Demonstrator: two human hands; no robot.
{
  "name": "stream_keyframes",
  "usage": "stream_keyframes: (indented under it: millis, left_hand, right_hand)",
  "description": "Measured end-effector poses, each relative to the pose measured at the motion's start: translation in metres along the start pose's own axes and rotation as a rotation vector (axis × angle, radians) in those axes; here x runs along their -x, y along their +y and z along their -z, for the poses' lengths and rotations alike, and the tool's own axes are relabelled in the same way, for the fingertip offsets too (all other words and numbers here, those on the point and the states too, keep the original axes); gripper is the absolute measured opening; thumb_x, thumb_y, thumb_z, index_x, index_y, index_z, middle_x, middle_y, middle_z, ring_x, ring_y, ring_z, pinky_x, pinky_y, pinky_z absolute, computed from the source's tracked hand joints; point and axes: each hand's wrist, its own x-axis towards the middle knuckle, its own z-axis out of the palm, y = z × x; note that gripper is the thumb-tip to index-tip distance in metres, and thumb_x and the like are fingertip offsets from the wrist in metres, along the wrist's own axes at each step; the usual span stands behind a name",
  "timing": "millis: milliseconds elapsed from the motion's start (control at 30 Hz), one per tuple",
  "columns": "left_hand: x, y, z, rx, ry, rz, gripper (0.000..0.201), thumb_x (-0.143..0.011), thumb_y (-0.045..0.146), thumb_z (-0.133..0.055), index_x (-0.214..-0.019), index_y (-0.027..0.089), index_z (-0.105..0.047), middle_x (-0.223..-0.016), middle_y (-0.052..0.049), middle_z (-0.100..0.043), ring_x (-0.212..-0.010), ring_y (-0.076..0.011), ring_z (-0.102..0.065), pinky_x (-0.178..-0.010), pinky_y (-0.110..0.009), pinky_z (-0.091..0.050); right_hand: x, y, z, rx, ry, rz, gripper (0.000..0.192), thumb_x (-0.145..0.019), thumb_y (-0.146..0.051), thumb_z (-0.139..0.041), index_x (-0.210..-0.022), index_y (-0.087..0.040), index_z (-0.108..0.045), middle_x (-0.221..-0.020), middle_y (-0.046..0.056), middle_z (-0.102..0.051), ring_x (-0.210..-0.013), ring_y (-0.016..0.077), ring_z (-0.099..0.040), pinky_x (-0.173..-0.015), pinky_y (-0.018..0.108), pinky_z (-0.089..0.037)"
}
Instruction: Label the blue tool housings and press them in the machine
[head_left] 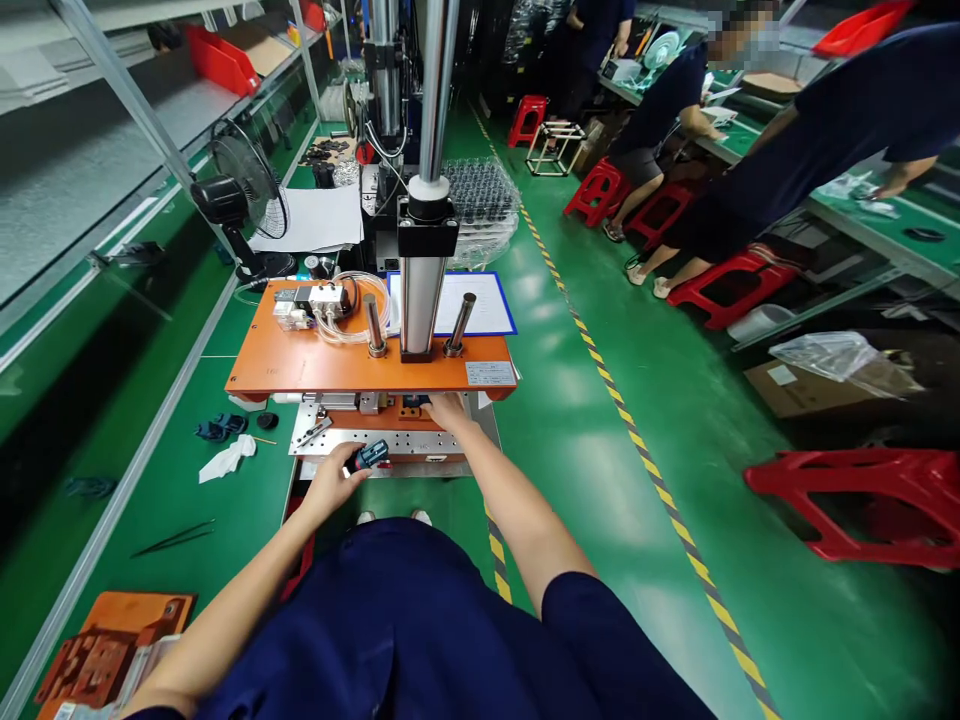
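Observation:
My left hand (336, 484) is closed around a small dark blue and black plastic part (369, 456) with a bit of red on it, in front of the press's metal base plate (420, 442). Beneath the orange top plate (337, 365) of the press, my right hand (448, 411) reaches in beside a dark piece (414, 400) on an orange fixture. The plate's edge hides its fingertips, so what they grip cannot be made out. Above stands the press cylinder (420, 300), between two metal guide posts.
On the green bench to the left lie dark blue parts (221, 427), a crumpled white tissue (227, 459), tweezers (174, 538) and an orange-brown fixture (94, 650). A black fan (244, 185) stands behind. Co-workers and red stools (862, 500) are across the aisle on the right.

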Motion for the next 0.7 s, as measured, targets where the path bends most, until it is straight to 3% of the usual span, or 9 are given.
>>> stream_keyframes:
  millis: [100,233,400,567,700]
  left_hand:
    - [-0.028,0.007,0.003,-0.052,0.016,-0.035,0.047,-0.086,0.037,-0.066,-0.129,0.019,-0.060,-0.130,-0.013,-0.067,-0.119,-0.0301,-0.064,-0.104,-0.043,-0.049]
    - [-0.083,0.029,-0.008,-0.128,-0.027,-0.094,0.050,-0.087,0.030,-0.067,-0.136,0.023,-0.055,-0.131,-0.011,-0.067,-0.119,-0.0288,-0.063,-0.103,-0.039,-0.048]
    - [-0.141,0.056,-0.037,-0.241,-0.137,-0.145,0.029,-0.088,0.029,-0.067,-0.116,0.021,-0.067,-0.113,-0.012,-0.073,-0.114,-0.0322,-0.064,-0.097,-0.040,-0.048]
    - [-0.158,0.062,-0.057,-0.333,-0.193,-0.140,0.025,-0.095,0.033,-0.058,-0.108,0.013,-0.066,-0.108,-0.013,-0.072,-0.104,-0.0263,-0.067,-0.095,-0.043,-0.049]
    - [-0.154,0.063,-0.066,-0.327,-0.180,-0.145,0.031,-0.095,0.037,-0.055,-0.111,0.012,-0.065,-0.110,-0.019,-0.072,-0.109,-0.0312,-0.065,-0.095,-0.041,-0.045]
  right_hand:
    - [0.021,0.001,0.005,-0.018,0.024,-0.014,0.030,-0.085,-0.034,-0.067,-0.112,-0.021,-0.067,-0.118,0.015,-0.068,-0.125,0.0349,-0.053,-0.108,0.050,-0.038]
    - [0.084,0.000,0.010,-0.053,0.176,-0.107,0.037,-0.091,-0.034,-0.056,-0.126,-0.021,-0.059,-0.131,0.015,-0.060,-0.128,0.0310,-0.048,-0.110,0.049,-0.038]
    - [0.172,0.011,0.015,-0.100,0.366,-0.282,0.038,-0.091,-0.039,-0.053,-0.123,-0.020,-0.058,-0.124,0.016,-0.061,-0.119,0.0306,-0.051,-0.106,0.051,-0.040]
    - [0.215,0.033,0.027,-0.198,0.474,-0.464,0.041,-0.085,-0.045,-0.058,-0.117,-0.020,-0.061,-0.122,0.015,-0.061,-0.119,0.0315,-0.050,-0.110,0.053,-0.036]
    - [0.211,0.047,0.028,-0.349,0.493,-0.613,0.048,-0.078,-0.051,-0.065,-0.113,-0.020,-0.061,-0.123,0.016,-0.061,-0.119,0.0325,-0.050,-0.110,0.053,-0.035]
